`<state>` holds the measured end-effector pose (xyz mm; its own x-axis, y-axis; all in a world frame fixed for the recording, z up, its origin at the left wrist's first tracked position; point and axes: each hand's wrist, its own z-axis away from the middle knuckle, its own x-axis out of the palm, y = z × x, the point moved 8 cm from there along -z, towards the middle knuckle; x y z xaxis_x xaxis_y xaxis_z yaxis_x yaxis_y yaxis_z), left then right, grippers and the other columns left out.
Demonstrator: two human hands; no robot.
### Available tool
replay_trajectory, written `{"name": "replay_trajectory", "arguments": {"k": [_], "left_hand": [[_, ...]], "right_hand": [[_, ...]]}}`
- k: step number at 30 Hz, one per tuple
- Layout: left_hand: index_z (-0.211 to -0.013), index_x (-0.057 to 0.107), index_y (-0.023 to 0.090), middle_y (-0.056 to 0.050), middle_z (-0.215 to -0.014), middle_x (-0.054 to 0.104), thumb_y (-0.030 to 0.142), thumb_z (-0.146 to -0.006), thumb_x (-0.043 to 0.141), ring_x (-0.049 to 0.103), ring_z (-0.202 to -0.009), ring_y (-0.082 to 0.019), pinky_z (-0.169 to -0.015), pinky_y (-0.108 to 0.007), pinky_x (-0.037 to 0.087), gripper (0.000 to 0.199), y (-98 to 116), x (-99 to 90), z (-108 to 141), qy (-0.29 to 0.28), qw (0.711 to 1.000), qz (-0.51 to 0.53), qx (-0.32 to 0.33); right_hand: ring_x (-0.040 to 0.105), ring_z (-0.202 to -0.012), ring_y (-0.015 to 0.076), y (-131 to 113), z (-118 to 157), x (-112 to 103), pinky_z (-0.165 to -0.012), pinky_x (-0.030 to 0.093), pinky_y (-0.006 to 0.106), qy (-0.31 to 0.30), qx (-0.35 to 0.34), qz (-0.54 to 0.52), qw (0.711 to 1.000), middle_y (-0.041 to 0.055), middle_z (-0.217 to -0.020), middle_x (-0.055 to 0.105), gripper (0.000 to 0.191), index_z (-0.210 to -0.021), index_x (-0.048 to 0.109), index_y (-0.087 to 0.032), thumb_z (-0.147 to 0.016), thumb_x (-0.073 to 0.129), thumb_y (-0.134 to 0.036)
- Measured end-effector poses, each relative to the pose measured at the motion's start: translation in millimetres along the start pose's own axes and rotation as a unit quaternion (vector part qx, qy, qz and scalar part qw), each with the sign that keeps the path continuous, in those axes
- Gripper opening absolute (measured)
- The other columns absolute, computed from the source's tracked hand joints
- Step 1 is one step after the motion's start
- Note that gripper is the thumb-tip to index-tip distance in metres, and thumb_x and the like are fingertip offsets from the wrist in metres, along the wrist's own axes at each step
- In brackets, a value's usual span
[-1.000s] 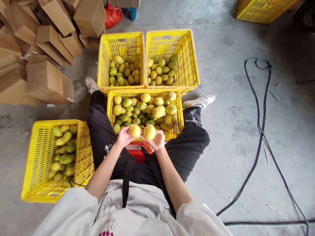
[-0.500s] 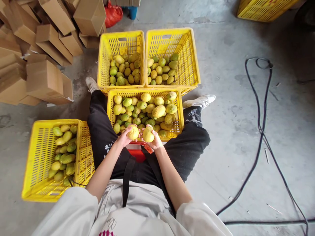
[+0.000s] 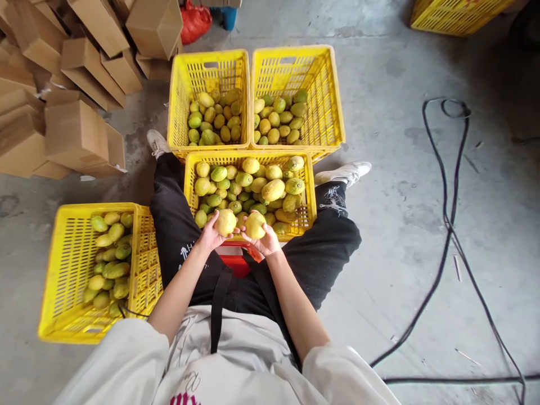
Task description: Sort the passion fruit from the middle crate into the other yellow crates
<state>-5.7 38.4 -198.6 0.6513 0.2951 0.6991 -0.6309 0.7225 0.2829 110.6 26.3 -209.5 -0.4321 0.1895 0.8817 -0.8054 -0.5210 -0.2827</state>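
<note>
My left hand (image 3: pixel 212 233) holds a round yellow fruit (image 3: pixel 225 222), the fingers wrapped around its side. A second yellow fruit (image 3: pixel 255 225) sits in my right hand (image 3: pixel 266 241), just beside the first, with a small gap between them. Both hands are over the near edge of a yellow crate (image 3: pixel 313 194) between my legs, which holds many green and yellow fruits. Beyond it stand two more yellow crates, one on the left (image 3: pixel 172 107) and one on the right (image 3: pixel 336 101), each partly filled with similar fruit.
At the left is another yellow crate (image 3: pixel 53 270) of fruit, standing against a crate beside my leg. Cardboard boxes (image 3: pixel 76 132) are piled at the upper left near a red bag (image 3: pixel 195 22). Black cable (image 3: pixel 442 253) lies on the floor at the right.
Both fruits have been turned a little in my hands and are slightly further apart. My left hand has shifted slightly left, and its fingers have moved on the fruit.
</note>
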Motion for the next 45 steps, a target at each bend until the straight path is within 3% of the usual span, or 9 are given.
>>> {"name": "replay_trajectory", "arguments": {"k": [5,12,16,21,25,29,33,40,45], "left_hand": [[-0.111,0.058,0.016,-0.011,-0.096,0.067,0.039,-0.088,0.054,0.067,-0.067,-0.019,-0.046,-0.024,0.047,0.033,0.3,4.8,-1.1,-0.031,0.999,-0.032,0.017],[-0.111,0.060,0.011,-0.017,-0.100,0.068,0.038,-0.090,0.041,0.069,-0.084,-0.027,-0.053,-0.029,0.051,0.039,5.0,6.3,-0.8,-0.049,0.998,0.004,0.026],[-0.115,0.059,0.015,-0.014,-0.101,0.068,0.033,-0.094,0.038,0.069,-0.089,-0.025,-0.063,-0.032,0.056,0.035,9.1,3.4,0.8,-0.030,0.998,0.022,0.044],[-0.109,0.057,0.019,-0.010,-0.096,0.068,0.037,-0.091,0.050,0.070,-0.086,-0.023,-0.061,-0.027,0.055,0.027,10.0,-0.6,1.6,-0.005,0.998,0.019,0.055],[-0.105,0.056,0.019,-0.009,-0.095,0.067,0.034,-0.082,0.062,0.068,-0.077,-0.021,-0.059,-0.027,0.053,0.028,4.1,2.5,-0.8,-0.040,0.998,-0.025,0.049],[-0.106,0.055,0.019,-0.010,-0.095,0.068,0.036,-0.078,0.066,0.068,-0.075,-0.021,-0.061,-0.030,0.055,0.034,1.2,3.7,-3.0,-0.059,0.995,-0.057,0.052],[-0.105,0.056,0.018,-0.011,-0.094,0.069,0.037,-0.078,0.066,0.068,-0.075,-0.022,-0.061,-0.030,0.055,0.034,3.1,2.2,-3.3,-0.039,0.997,-0.042,0.051],[-0.105,0.061,0.017,-0.012,-0.101,0.069,0.032,-0.084,0.049,0.068,-0.094,-0.027,-0.067,-0.033,0.056,0.029,14.4,0.9,3.3,-0.007,0.996,0.053,0.068],[-0.109,0.058,0.020,-0.011,-0.101,0.068,0.035,-0.083,0.057,0.068,-0.096,-0.027,-0.062,-0.030,0.055,0.030,12.3,-4.8,4.1,0.026,0.998,0.022,0.060]], "right_hand": [[0.071,-0.082,0.0185,3.8,-0.9,-3.6,-0.063,0.060,0.026,-0.007,0.005,0.014,1.000,0.0008,-0.104,0.069,0.063,-0.120,0.050,-0.030,-0.066,0.082,-0.032],[0.070,-0.090,0.0230,-0.7,-2.3,-0.8,-0.073,0.060,0.036,0.012,0.007,-0.021,1.000,0.0055,-0.105,0.071,0.050,-0.116,0.055,-0.024,-0.072,0.071,-0.041],[0.069,-0.095,0.0233,-5.2,-1.7,0.8,-0.081,0.058,0.039,0.012,-0.024,-0.004,1.000,0.0052,-0.106,0.071,0.054,-0.119,0.054,-0.026,-0.069,0.072,-0.037],[0.070,-0.089,0.0194,1.9,-0.9,-3.2,-0.082,0.058,0.033,-0.015,-0.005,0.000,1.000,0.0033,-0.099,0.072,0.071,-0.124,0.052,-0.026,-0.063,0.082,-0.044],[0.071,-0.086,0.0185,14.4,-1.5,-9.3,-0.077,0.060,0.029,-0.030,0.048,0.005,0.998,0.0065,-0.097,0.073,0.061,-0.115,0.057,-0.020,-0.065,0.082,-0.045],[0.071,-0.088,0.0193,18.0,-3.3,-14.3,-0.078,0.061,0.029,-0.019,0.052,0.023,0.998,0.0079,-0.098,0.073,0.057,-0.112,0.058,-0.018,-0.067,0.080,-0.045],[0.071,-0.089,0.0203,15.4,-3.4,-11.7,-0.077,0.061,0.031,-0.007,0.051,0.012,0.999,0.0082,-0.099,0.073,0.052,-0.113,0.059,-0.018,-0.071,0.075,-0.044],[0.063,-0.114,0.0296,-5.5,1.8,8.1,-0.095,0.052,0.050,-0.024,0.000,-0.013,1.000,0.0102,-0.118,0.069,0.055,-0.123,0.056,-0.020,-0.072,0.060,-0.038],[0.069,-0.099,0.0216,-1.9,2.8,5.9,-0.087,0.058,0.036,-0.034,0.010,-0.018,0.999,0.0066,-0.112,0.071,0.055,-0.122,0.057,-0.021,-0.073,0.071,-0.041]]}}
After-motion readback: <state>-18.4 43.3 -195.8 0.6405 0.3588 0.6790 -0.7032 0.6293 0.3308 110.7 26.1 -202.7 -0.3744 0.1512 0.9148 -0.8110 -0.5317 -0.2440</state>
